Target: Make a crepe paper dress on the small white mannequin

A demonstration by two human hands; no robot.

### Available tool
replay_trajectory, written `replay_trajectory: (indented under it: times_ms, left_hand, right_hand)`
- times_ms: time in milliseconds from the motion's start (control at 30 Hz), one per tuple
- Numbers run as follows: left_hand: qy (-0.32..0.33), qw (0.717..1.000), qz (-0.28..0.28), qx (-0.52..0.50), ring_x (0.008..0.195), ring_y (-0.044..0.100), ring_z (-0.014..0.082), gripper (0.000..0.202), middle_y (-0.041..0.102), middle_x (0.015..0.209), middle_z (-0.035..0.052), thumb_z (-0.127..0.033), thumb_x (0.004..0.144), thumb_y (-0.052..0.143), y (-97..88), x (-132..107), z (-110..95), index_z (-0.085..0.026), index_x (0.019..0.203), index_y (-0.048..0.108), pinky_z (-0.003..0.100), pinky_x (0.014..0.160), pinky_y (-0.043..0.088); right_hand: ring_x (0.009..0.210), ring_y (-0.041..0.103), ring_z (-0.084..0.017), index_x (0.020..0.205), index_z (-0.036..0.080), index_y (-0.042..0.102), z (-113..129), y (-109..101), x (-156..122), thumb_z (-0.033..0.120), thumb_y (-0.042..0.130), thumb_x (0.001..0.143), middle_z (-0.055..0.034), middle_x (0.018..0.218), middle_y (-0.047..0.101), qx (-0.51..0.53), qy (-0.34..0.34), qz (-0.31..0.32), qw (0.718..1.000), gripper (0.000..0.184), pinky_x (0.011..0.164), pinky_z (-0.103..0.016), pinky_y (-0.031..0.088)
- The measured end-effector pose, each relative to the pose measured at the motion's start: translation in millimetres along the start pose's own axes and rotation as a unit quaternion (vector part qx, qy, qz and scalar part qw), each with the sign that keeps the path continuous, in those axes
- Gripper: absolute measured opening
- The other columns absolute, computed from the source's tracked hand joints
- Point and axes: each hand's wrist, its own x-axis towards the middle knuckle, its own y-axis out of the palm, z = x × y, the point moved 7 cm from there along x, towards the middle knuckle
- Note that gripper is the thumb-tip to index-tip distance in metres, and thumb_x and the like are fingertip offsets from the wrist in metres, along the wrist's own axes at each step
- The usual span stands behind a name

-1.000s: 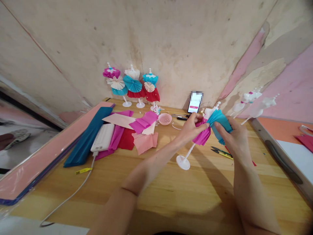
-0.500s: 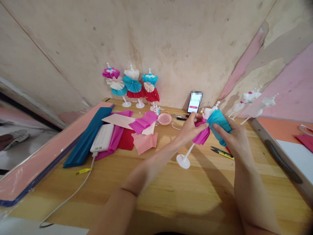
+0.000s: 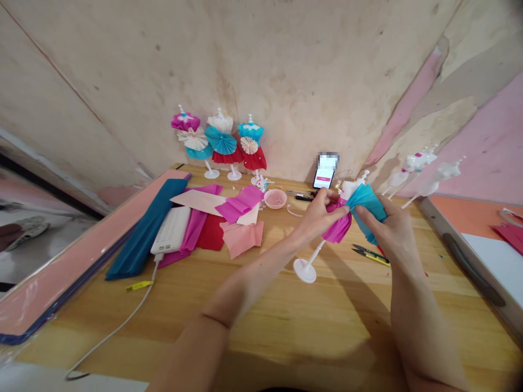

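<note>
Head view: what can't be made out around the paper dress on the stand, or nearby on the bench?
All from the head view:
- Where the blue crepe paper meets the magenta crepe skirt: hidden by the left hand and right hand.
- Contents of the pink bowl: too small to identify.
- Upper part of the phone: covered by a blurred patch.
- Most of the red paper: hidden by the right hand.

Bowl (image 3: 275,198) on table (image 3: 171,310). Behind it, left: three dress stands (image 3: 220,136). Behind it, right: phone (image 3: 324,178), against wall (image 3: 286,81). Left of it: paper sheets (image 3: 208,234), power bank (image 3: 171,230) on them. Right of it: fourth stand (image 3: 337,226), between left hand (image 3: 314,218) and right hand (image 3: 388,228); scissors (image 3: 368,253) beyond.
</note>
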Motion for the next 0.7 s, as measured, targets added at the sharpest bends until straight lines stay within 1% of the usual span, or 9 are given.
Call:
replay_trajectory:
  times_ms: [200, 367, 500, 600, 700]
  left_hand:
    - [0.006, 1.000, 0.005, 0.006, 0.093, 0.060, 0.0158, 0.028, 0.061, 0.097, 0.0036, -0.032, 0.083, 0.066, 1.6, -0.4, 0.8, -0.019, 0.099, 0.047, 0.032, 0.087, 0.044]
    - [0.012, 1.000, 0.014, -0.008, 0.091, 0.060, 0.0155, 0.028, 0.061, 0.095, 0.0032, -0.032, 0.083, 0.067, 2.1, -0.1, 0.4, -0.019, 0.097, 0.047, 0.031, 0.085, 0.044]
    - [0.015, 0.999, 0.037, -0.018, 0.094, 0.060, 0.0166, 0.034, 0.061, 0.099, 0.0046, -0.034, 0.081, 0.070, 3.7, 0.0, -2.5, -0.019, 0.099, 0.045, 0.032, 0.088, 0.044]
    - [0.014, 0.999, 0.039, -0.010, 0.098, 0.060, 0.0177, 0.039, 0.061, 0.104, 0.0060, -0.036, 0.079, 0.072, 4.2, -0.4, -4.4, -0.019, 0.100, 0.044, 0.034, 0.091, 0.043]
    - [0.018, 0.999, 0.039, -0.007, 0.099, 0.060, 0.0178, 0.039, 0.061, 0.104, 0.0065, -0.037, 0.080, 0.071, 5.6, -0.5, -4.7, -0.019, 0.101, 0.043, 0.034, 0.091, 0.044]
  right_hand:
    - [0.050, 0.044, -0.011, 0.082, 0.021, 0.059, 1.8, -1.4, -0.4, 0.049, 0.062, 0.084, 0.0040, 0.055, 0.049, -0.056, -0.029, -0.020, 0.998, 0.027, 0.046, -0.024, 0.035]
    - [0.051, 0.044, -0.013, 0.081, 0.022, 0.058, 4.2, -1.8, -3.1, 0.049, 0.060, 0.085, 0.0037, 0.055, 0.048, -0.089, -0.039, -0.038, 0.995, 0.028, 0.048, -0.025, 0.035]
    - [0.052, 0.045, -0.013, 0.082, 0.022, 0.059, 7.0, -2.3, -5.2, 0.050, 0.059, 0.085, 0.0038, 0.055, 0.048, -0.102, -0.047, -0.049, 0.992, 0.028, 0.049, -0.025, 0.036]
    - [0.052, 0.046, -0.013, 0.082, 0.022, 0.057, 8.8, -2.7, -6.0, 0.050, 0.059, 0.085, 0.0037, 0.055, 0.049, -0.105, -0.051, -0.055, 0.992, 0.029, 0.049, -0.025, 0.036]
    - [0.052, 0.046, -0.013, 0.082, 0.022, 0.056, 10.5, -2.6, -6.3, 0.050, 0.059, 0.086, 0.0038, 0.056, 0.049, -0.105, -0.051, -0.056, 0.992, 0.028, 0.049, -0.025, 0.036]
